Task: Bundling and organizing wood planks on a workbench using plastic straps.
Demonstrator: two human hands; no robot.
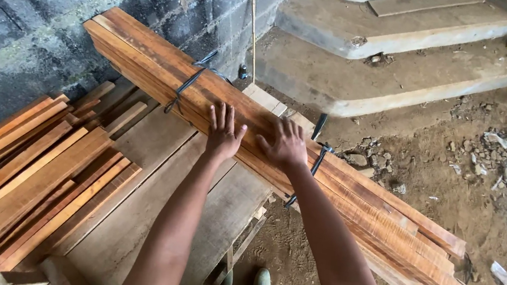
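Your hands are lying flat and spread, side by side on the top face of the strapped bundle of reddish planks [254,136], the left hand [223,134] just beside the right hand [286,145], neither one gripping anything. The bundle is running diagonally from the block wall down toward your right, bound by two dark straps [188,83], and your palms are resting between them. It looks as though you are steadying or bracing the bundle; shifting it would call for a firm hold at its edges, since open palms alone will slide. The bundle is sitting on wide grey boards [158,170], with loose planks [28,170] stacked to the left. Beyond are concrete steps [396,76], a dirt floor [476,207] with rubble, and the grey block wall [30,15].
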